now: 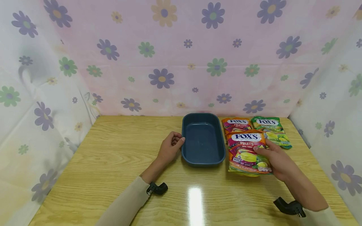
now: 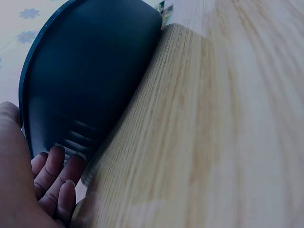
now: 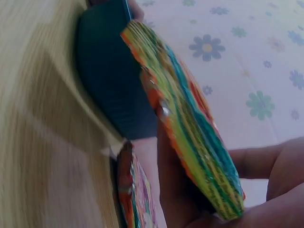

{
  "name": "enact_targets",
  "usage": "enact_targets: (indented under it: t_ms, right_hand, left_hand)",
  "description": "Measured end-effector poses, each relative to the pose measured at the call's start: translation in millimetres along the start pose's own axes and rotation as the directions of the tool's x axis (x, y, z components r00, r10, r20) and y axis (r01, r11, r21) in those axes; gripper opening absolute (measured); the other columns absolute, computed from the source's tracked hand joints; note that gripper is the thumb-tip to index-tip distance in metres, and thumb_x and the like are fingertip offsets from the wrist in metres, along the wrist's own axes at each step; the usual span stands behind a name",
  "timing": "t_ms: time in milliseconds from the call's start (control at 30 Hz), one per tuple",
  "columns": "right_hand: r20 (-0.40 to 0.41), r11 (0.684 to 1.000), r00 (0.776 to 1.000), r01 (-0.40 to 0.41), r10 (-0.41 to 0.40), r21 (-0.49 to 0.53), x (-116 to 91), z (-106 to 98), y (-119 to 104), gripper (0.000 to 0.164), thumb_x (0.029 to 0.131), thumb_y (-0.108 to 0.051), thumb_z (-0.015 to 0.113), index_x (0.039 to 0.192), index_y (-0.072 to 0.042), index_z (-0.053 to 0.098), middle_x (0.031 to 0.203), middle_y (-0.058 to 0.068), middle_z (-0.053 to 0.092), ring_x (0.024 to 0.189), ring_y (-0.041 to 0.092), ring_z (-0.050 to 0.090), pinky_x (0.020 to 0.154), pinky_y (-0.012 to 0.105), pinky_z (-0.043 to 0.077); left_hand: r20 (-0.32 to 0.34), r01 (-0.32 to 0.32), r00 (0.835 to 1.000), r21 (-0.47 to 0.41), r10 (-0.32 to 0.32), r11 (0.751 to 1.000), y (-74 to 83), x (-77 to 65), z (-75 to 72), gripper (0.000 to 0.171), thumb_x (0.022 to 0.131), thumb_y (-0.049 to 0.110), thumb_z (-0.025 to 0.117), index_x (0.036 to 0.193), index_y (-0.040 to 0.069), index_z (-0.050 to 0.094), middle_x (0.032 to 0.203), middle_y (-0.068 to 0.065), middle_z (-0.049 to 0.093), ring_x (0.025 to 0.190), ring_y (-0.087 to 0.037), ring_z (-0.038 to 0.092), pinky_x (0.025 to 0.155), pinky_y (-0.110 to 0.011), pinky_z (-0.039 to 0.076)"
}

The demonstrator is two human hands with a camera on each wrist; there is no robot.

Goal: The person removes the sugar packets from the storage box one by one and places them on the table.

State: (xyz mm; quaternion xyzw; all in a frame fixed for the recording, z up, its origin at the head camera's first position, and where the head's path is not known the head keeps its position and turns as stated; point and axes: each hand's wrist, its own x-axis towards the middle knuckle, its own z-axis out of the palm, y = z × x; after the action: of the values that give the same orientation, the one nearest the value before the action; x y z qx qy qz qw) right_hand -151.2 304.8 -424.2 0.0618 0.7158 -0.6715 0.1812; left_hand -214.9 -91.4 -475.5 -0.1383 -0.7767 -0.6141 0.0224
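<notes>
My right hand (image 1: 278, 160) grips a Fox's Fruits candy bag (image 1: 246, 157) at its right edge, with the thumb on its printed front. In the right wrist view, the bag's striped, wrinkled edge (image 3: 190, 128) is seen, held up off the table. A dark blue rectangular plastic basin (image 1: 202, 141) stands at the table's middle, nothing inside it. My left hand (image 1: 169, 147) holds its left side, thumb over the rim; in the left wrist view, bent fingers (image 2: 56, 166) lie against the outer wall. Another Fox's Fruits bag (image 1: 237, 122) lies behind the held one, partly hidden.
A green Fox's candy bag (image 1: 272, 133) lies at the back right of the wooden table (image 1: 118, 150). Flower-printed cloth (image 1: 175, 56) hangs behind the table and along both sides. A black wrist mount (image 1: 156, 188) sits on each forearm.
</notes>
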Motion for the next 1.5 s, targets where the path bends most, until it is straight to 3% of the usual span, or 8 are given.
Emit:
enact_targets:
  t_ms: [300,767,1100,1500]
  right_hand:
    - [0.112,1.0,0.994,0.001,0.001,-0.019,1.7,-12.7,-0.7,0.076,0.113,-0.023,0.052,0.167,0.0,0.003,0.125,-0.004,0.065,0.109,0.017,0.073,0.09,0.041,0.062]
    - [0.175,0.994,0.981,-0.071,0.085,-0.085,9.7,-18.4,12.2,0.077,0.111,-0.017,0.054,0.163,0.01,0.004,0.13,0.006,0.063,0.109,0.019,0.072,0.091,0.041,0.061]
    - [0.245,0.994,0.967,-0.053,0.075,-0.096,15.6,-20.3,18.2,0.069,0.11,-0.011,0.055,0.158,0.016,0.014,0.123,0.008,0.069,0.109,0.023,0.073,0.092,0.043,0.061]
    - [0.287,0.989,0.951,-0.081,0.113,-0.121,17.5,-25.5,20.8,0.071,0.11,-0.009,0.054,0.159,0.018,0.01,0.13,0.013,0.066,0.114,0.025,0.07,0.095,0.046,0.06]
  left_hand:
    - [-0.003,-0.01,1.0,0.005,0.01,1.0,-0.8,0.8,0.0,0.018,0.107,0.012,0.064,0.117,-0.003,0.063,0.099,-0.019,0.068,0.078,-0.016,0.059,0.072,-0.024,0.047]
    - [-0.007,0.009,1.0,0.007,-0.009,1.0,-5.9,1.6,1.7,0.019,0.107,0.014,0.064,0.117,-0.002,0.063,0.099,-0.018,0.068,0.078,-0.015,0.059,0.072,-0.024,0.047]
    - [-0.009,0.007,1.0,0.013,-0.007,1.0,-4.5,1.0,1.7,0.019,0.107,0.014,0.064,0.117,-0.002,0.063,0.099,-0.017,0.068,0.079,-0.017,0.058,0.072,-0.023,0.046]
    - [-0.005,0.004,1.0,0.021,-0.004,1.0,-0.5,-0.4,1.4,0.019,0.107,0.013,0.064,0.118,-0.002,0.063,0.099,-0.018,0.068,0.08,-0.017,0.059,0.072,-0.023,0.047]
